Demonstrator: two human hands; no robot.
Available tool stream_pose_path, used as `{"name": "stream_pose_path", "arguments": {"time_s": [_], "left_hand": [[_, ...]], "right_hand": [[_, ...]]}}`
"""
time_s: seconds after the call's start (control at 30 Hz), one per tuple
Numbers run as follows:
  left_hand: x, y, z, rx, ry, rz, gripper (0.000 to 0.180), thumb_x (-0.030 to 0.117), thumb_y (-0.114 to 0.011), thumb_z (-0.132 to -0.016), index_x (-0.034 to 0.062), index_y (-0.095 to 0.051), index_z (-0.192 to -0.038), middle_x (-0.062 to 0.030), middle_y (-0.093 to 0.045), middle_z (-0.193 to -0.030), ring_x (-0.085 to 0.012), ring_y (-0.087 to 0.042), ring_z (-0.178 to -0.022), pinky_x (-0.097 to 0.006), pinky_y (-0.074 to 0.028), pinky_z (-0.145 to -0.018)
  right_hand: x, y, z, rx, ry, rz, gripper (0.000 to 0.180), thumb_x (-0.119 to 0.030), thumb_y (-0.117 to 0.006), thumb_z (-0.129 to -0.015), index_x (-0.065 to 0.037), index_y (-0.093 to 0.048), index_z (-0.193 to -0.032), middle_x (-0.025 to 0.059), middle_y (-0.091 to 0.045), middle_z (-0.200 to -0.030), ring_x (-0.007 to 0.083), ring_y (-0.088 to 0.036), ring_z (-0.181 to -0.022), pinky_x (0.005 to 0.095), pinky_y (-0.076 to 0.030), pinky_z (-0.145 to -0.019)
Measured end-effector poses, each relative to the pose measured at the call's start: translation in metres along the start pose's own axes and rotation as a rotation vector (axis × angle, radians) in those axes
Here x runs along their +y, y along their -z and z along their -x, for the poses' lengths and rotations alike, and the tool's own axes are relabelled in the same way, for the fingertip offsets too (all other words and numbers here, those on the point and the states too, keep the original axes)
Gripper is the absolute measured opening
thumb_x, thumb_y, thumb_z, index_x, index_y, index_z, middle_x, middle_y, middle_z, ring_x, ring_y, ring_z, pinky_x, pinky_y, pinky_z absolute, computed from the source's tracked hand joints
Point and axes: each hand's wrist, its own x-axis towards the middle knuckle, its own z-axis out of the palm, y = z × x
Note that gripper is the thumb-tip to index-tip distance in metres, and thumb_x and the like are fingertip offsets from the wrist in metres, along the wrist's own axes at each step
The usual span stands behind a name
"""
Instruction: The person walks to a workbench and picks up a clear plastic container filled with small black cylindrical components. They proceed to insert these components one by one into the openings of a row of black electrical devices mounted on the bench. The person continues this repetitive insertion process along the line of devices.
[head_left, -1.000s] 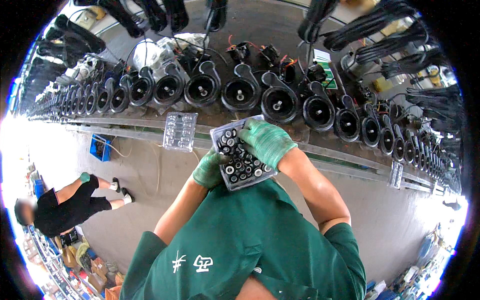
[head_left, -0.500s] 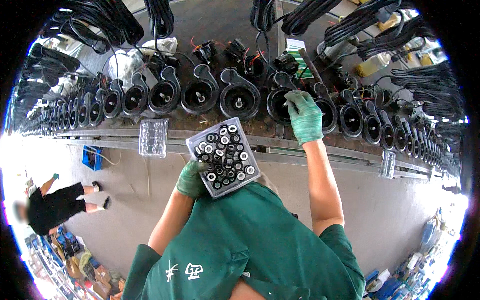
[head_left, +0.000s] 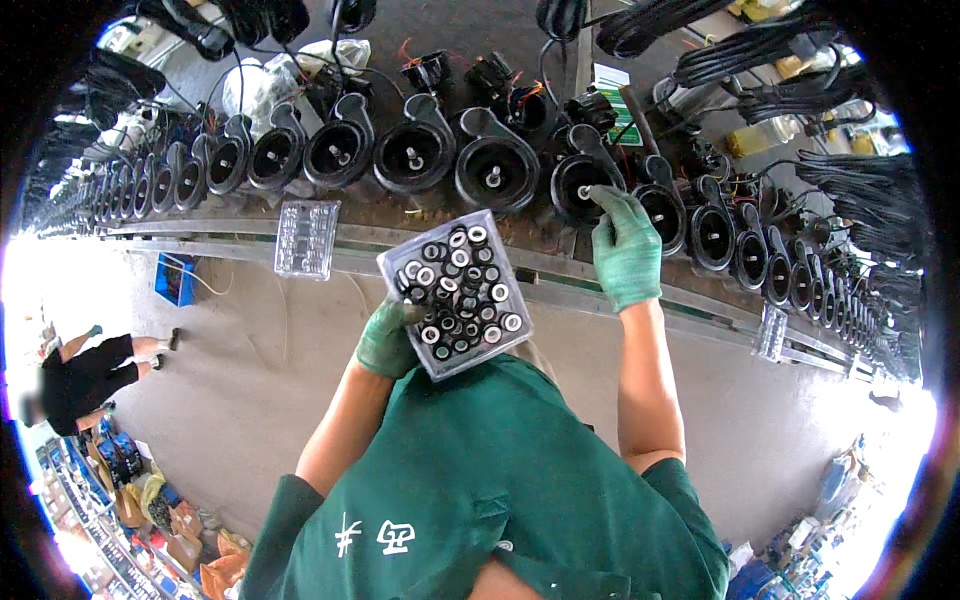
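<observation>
- Long workbench (head_left: 560,262) with a metal front rail runs across the view, curving with the lens.
- A row of black snail-shaped blower housings (head_left: 412,158) lies open side up along the bench, each touching or just beside its neighbour.
- Behind the row: small black motors with red wires (head_left: 430,68) and a white plastic bag (head_left: 250,85).
- Clear plastic tray (head_left: 306,238) rests on the front rail, left of centre.
- A second clear tray (head_left: 771,332) sits on the rail further right.

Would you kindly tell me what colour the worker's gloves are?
Green, on both the left hand and the right hand; seen in the head view.
</observation>
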Motion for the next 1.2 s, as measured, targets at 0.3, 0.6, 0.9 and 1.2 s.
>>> {"name": "stream_pose_path", "arguments": {"time_s": [0.3,0.6,0.9,1.2], "left_hand": [[0.005,0.002,-0.002,-0.168,0.096,0.027,0.089,0.016,-0.084,-0.076,0.0045,-0.043,-0.154,-0.0141,-0.062,-0.143,-0.0289,-0.065,-0.126,-0.047,-0.054,-0.109],[-0.014,0.010,-0.003,-0.185,0.075,0.015,0.089,0.009,-0.079,-0.075,0.0063,-0.041,-0.156,-0.0152,-0.061,-0.144,-0.0321,-0.065,-0.126,-0.049,-0.056,-0.107],[-0.028,0.002,-0.013,-0.060,-0.002,0.025,0.083,0.015,-0.081,-0.072,0.0006,-0.050,-0.148,-0.0160,-0.067,-0.138,-0.0324,-0.068,-0.121,-0.048,-0.056,-0.107],[-0.088,-0.048,-0.036,-0.006,-0.057,-0.005,0.085,0.022,-0.083,-0.074,0.0015,-0.049,-0.150,-0.0194,-0.064,-0.140,-0.0371,-0.065,-0.125,-0.052,-0.054,-0.109]], "right_hand": [[-0.100,-0.031,0.037,-0.474,0.313,0.125,0.031,-0.022,-0.079,-0.083,-0.009,-0.074,-0.112,0.0101,-0.067,-0.110,0.0322,-0.065,-0.106,0.0431,-0.056,-0.092],[-0.116,-0.031,0.042,-0.501,0.050,0.252,0.023,-0.026,-0.075,-0.090,-0.008,-0.075,-0.105,0.0147,-0.069,-0.106,0.0356,-0.068,-0.101,0.0462,-0.057,-0.087],[-0.004,0.041,0.022,0.135,0.023,0.165,0.013,-0.009,-0.077,-0.087,-0.010,-0.076,-0.099,0.0128,-0.071,-0.098,0.0323,-0.071,-0.085,0.0410,-0.059,-0.075],[0.137,0.055,0.018,0.078,0.145,0.310,0.024,-0.012,-0.080,-0.082,-0.014,-0.079,-0.106,0.0088,-0.072,-0.110,0.0310,-0.070,-0.099,0.0409,-0.058,-0.086]]}}
